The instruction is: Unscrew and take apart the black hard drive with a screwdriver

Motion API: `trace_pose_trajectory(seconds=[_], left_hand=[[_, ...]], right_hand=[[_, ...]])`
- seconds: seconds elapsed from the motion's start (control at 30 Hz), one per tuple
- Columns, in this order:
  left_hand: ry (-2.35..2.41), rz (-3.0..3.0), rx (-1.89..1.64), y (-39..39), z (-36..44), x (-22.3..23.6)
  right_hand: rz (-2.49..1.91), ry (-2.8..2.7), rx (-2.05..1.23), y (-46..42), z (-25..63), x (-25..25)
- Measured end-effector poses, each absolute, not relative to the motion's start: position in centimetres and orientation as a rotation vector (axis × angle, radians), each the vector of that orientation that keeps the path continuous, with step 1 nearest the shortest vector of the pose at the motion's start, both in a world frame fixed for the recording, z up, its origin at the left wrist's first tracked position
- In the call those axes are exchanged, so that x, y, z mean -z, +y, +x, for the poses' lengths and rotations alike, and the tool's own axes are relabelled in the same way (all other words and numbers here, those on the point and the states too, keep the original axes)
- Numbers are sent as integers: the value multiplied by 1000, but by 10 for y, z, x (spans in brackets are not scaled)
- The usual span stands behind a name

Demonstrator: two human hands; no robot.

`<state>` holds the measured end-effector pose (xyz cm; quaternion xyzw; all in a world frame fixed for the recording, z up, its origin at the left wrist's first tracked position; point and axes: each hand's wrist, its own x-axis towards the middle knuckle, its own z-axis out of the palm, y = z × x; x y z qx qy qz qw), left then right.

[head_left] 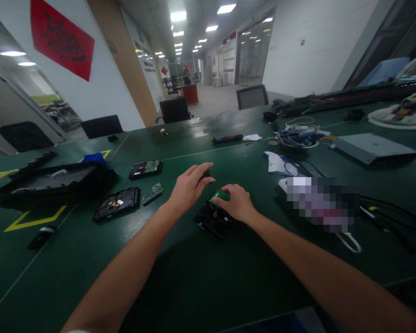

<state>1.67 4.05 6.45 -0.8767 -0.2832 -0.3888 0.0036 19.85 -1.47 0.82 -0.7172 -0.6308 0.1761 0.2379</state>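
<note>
The black rectangular hard drive (211,223) lay on the dark green table (180,286), below both hands. The right hand (241,202) pinched a small green circuit board (222,195) over its far edge; whether the board was fully free could not be told. The left hand (189,186) hovered half open, perhaps around something dark. Leftward, a black flat drive casing (117,203) and a narrow green board (153,194) seemed already separated, while a farther black drive with green circuitry (145,169) looked undivided.
</note>
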Motion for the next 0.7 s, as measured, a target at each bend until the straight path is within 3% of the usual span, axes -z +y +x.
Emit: trace_pose_trajectory(seconds=[0.7], left_hand=[[-1033,-2770,1108,39,30,-74]], right_hand=[[-1987,-1705,-509,-16,197,-14]])
